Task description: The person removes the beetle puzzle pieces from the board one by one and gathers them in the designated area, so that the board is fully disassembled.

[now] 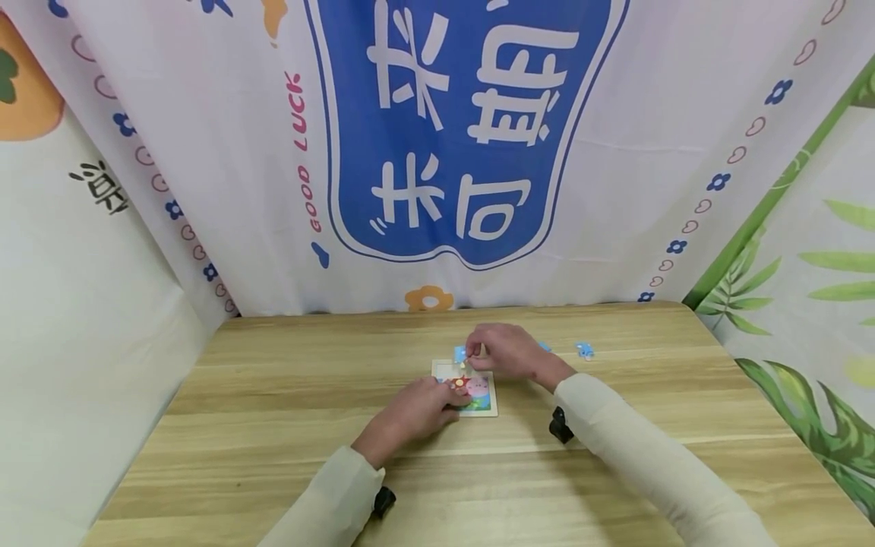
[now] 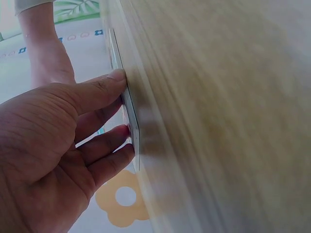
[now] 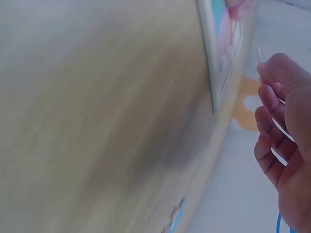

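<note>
A small jigsaw puzzle board (image 1: pixel 485 413) with a pale frame lies flat on the table, its picture showing a pink character, a red shape and green at the bottom. My left hand (image 1: pixel 418 406) rests on its left part, fingertips on the picture and thumb (image 2: pixel 116 75) at the board's edge. Above the upper side of the board, where pale backing shows, my right hand (image 1: pixel 509 351) pinches a blue puzzle piece (image 1: pixel 460 354) between thumb and fingertips. In the right wrist view that puzzle piece (image 3: pixel 259 54) appears edge-on, with the other fingers loosely bent.
Right of the board lies a loose blue puzzle piece (image 1: pixel 584 349); another blue piece (image 1: pixel 544 346) is partly hidden behind my right hand. The wooden table (image 1: pixel 287 425) ends at a printed white curtain (image 1: pixel 273 251) at the back.
</note>
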{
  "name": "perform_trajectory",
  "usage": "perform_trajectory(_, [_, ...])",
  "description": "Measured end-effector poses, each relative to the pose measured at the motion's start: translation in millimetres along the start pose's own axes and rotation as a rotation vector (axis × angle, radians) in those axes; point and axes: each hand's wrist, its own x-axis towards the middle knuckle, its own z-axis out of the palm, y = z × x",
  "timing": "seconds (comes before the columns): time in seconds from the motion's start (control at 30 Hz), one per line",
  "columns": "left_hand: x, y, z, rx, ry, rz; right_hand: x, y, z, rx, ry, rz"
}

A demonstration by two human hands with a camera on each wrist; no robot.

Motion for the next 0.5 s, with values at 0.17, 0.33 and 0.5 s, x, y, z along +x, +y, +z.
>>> perform_trajectory(0.17, [-0.9, 0.8, 1.0, 0.011, 0.008, -0.003, -11.0, 12.3, -6.3, -0.005, 0.007, 0.034])
perform_trajectory(0.33, [-2.5, 2.1, 1.9, 0.018, 0.016, -0.005, -21.0, 26.4, -11.0, 0.002, 0.019, 0.052])
perform_trajectory(0.5, [-2.5, 3.3, 3.0, 0.054, 0.022, 0.036, -31.1, 36.9, -13.6, -0.013, 0.019, 0.063])
